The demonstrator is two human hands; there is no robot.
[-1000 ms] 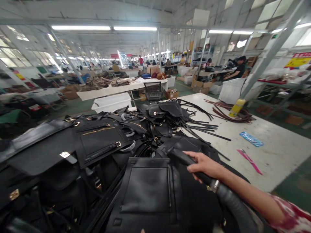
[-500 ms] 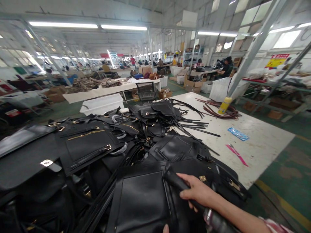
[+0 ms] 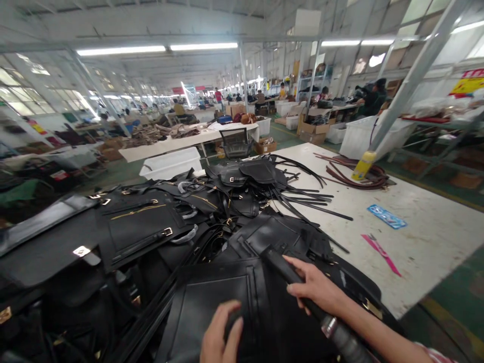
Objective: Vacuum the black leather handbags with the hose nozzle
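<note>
My right hand (image 3: 315, 285) is wrapped around a black tube-shaped nozzle (image 3: 282, 264). A metal ring joins the nozzle to a thicker, ribbed dark section running down to the bottom edge. Its front end lies over a black leather bag (image 3: 215, 297) with a stitched front pocket. At the bottom middle, my left hand (image 3: 222, 333) hovers over or rests on this bag, its thumb and fingers curved and apart. A dark patch shows between them; I cannot tell whether it is just the bag's leather.
More black bags with gold buckles (image 3: 139, 229) are heaped to the left and behind. Loose black straps (image 3: 317, 199) spread over the white table (image 3: 434, 237). Beyond them are brown straps (image 3: 340, 174), a yellow bottle (image 3: 363, 165), a blue packet (image 3: 386, 217) and a pink-handled tool (image 3: 381, 254).
My left hand has come up into view from the bottom edge. My right hand keeps hold of the nozzle, which has shifted slightly across the bag. The head view has turned left.
</note>
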